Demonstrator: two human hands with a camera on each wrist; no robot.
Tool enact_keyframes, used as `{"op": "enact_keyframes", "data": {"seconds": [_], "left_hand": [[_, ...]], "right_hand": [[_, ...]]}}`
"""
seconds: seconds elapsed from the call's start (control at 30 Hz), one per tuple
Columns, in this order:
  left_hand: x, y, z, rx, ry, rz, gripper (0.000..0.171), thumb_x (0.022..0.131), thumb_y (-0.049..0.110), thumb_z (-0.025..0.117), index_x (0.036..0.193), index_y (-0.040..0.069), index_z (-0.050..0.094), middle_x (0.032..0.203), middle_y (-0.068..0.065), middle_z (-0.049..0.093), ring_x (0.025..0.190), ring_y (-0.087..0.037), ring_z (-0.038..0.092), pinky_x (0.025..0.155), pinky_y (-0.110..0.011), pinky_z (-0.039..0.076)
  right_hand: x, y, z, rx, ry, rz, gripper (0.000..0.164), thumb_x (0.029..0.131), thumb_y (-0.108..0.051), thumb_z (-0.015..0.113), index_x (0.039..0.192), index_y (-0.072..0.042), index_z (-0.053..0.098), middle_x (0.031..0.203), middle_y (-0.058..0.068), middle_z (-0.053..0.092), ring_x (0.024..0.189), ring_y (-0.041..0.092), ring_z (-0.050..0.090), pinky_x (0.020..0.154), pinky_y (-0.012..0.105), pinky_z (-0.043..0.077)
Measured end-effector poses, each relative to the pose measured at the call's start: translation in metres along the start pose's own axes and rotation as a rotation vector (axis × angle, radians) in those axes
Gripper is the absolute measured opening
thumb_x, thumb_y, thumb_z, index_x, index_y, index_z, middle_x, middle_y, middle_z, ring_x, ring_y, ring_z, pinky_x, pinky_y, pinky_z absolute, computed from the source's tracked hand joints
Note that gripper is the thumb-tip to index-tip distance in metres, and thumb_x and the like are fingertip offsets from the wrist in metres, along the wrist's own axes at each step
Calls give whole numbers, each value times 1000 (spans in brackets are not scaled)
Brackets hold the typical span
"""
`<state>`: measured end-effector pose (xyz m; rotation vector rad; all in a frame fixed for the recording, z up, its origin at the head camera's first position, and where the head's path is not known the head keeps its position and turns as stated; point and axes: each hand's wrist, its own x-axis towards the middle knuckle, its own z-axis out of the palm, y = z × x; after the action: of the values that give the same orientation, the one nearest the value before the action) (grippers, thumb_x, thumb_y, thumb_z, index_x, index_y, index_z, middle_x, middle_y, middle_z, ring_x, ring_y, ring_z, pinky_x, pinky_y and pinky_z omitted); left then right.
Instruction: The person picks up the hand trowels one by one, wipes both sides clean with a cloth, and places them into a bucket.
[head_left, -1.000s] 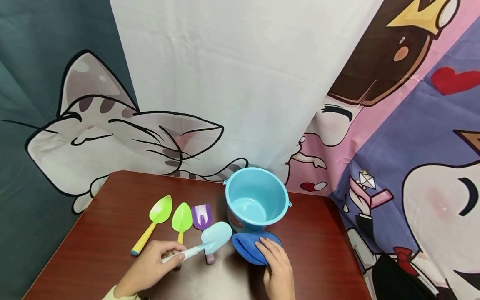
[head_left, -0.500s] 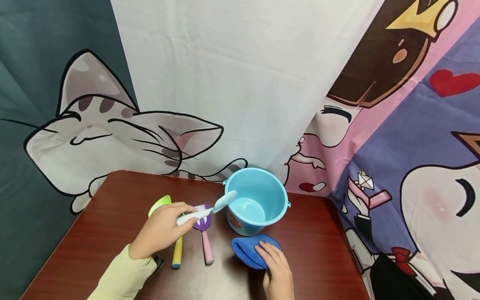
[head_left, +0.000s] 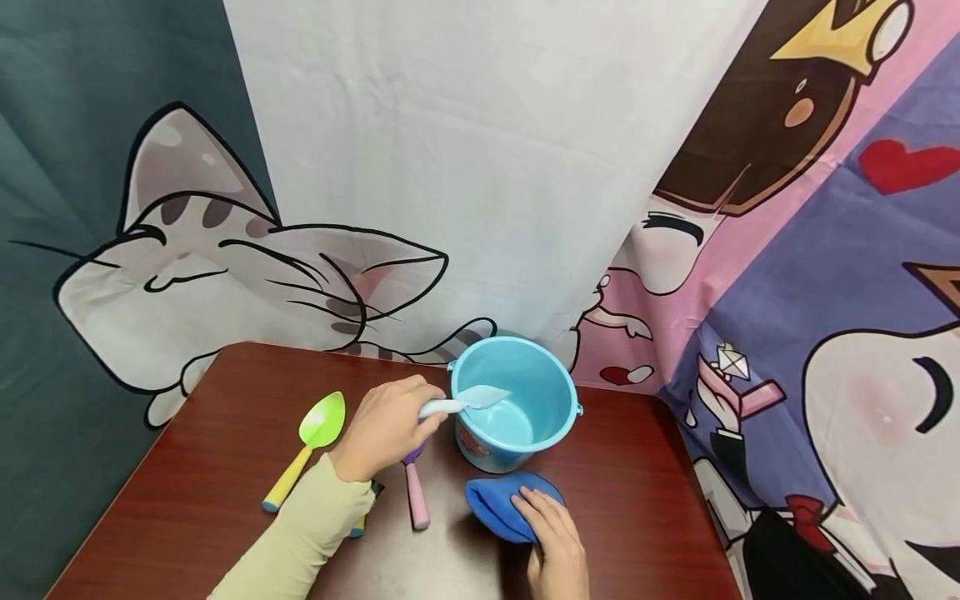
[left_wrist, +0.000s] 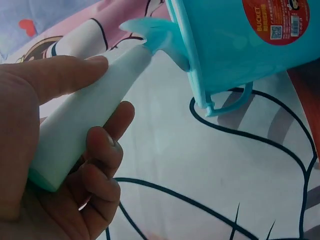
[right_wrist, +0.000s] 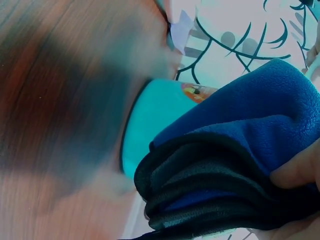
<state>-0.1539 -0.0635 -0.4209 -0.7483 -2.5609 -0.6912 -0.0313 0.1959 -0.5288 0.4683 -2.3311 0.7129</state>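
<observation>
- Far left: a green toy spoon (head_left: 321,422) with a yellow handle lies flat on the dark red worktop (head_left: 187,500), well apart from the bucket.
- Left hand (head_left: 386,427): fingers and thumb curled round the white handle of a pale blue toy shovel (head_left: 467,401); the left wrist view shows the thumb laid along the top of the handle and the fingers wrapped beneath it.
- The shovel blade reaches over the near-left rim of the bucket and hangs above its inside (the left wrist view shows the blade tip passing just behind the rim).
- Below the left hand: a purple toy shovel (head_left: 413,490) with a pink handle lies on the worktop, its blade mostly hidden by the hand; beside it, a second yellow handle end (head_left: 358,528) peeps out from under the sleeve (head_left: 300,542).
- Centre: a light blue plastic bucket (head_left: 516,402) stands upright near the back edge of the worktop, with a printed label on its near side.
- Right hand (head_left: 557,542): fingers rest on a folded blue fleece cloth (head_left: 497,503) lying just in front of the bucket; in the right wrist view a fingertip presses on the cloth's folded edge.
- Backdrop: cartoon-printed curtains (head_left: 225,250) hang behind the worktop.
</observation>
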Motion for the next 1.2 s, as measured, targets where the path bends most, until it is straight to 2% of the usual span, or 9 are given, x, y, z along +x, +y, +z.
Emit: {"op": "enact_keyframes", "data": {"seconds": [0.17,0.33,0.47,0.63,0.77,0.87,1.03,1.2], "left_hand": [[7,2,14,-15,27,0,16,74,25,77,84,19,67,74,12,55,61,-4,45,52,-21,38],[19,3,29,-68,19,-39,21,72,24,79,85,17,63,79,8,56,65,-6,50,57,-24,42],[29,5,38,-91,-27,-55,19,76,23,74,88,16,60,84,7,57,68,-6,51,60,-23,43],[38,9,48,-77,-110,-32,14,83,20,63,96,16,59,91,6,59,69,-7,51,60,-23,43],[40,10,57,-50,-174,-9,15,84,19,62,98,16,60,97,4,61,78,-9,54,65,-26,46],[39,9,64,-36,-195,6,16,82,17,64,98,16,62,97,3,62,83,-13,53,71,-28,45],[39,7,76,-14,-188,13,19,79,15,61,98,15,64,94,3,64,81,-14,48,73,-29,42],[39,7,80,-15,-157,13,19,76,17,59,94,15,65,89,3,64,80,-15,47,72,-29,40]], "right_hand": [[-1,0,2,-8,-14,6,65,64,17,49,114,-20,66,118,0,62,109,23,55,100,19,30],[0,0,5,7,3,5,66,64,19,46,114,-19,67,117,0,62,109,24,55,101,21,30],[-1,1,6,20,15,-1,65,64,18,46,113,-18,67,116,1,63,108,24,56,100,21,30],[-3,2,6,22,11,-8,64,64,18,45,113,-17,67,116,2,63,107,25,56,100,21,31],[-4,2,5,16,-6,1,65,63,17,46,113,-18,67,117,1,62,107,24,56,100,19,30],[-4,3,4,17,-11,3,66,63,17,46,114,-18,67,117,0,62,107,24,56,100,19,30],[-4,4,6,23,-9,2,64,63,16,46,114,-18,67,117,1,62,108,24,56,100,20,30],[-3,4,9,32,-7,-4,65,63,16,45,114,-17,67,117,2,62,108,25,56,101,20,30]]}}
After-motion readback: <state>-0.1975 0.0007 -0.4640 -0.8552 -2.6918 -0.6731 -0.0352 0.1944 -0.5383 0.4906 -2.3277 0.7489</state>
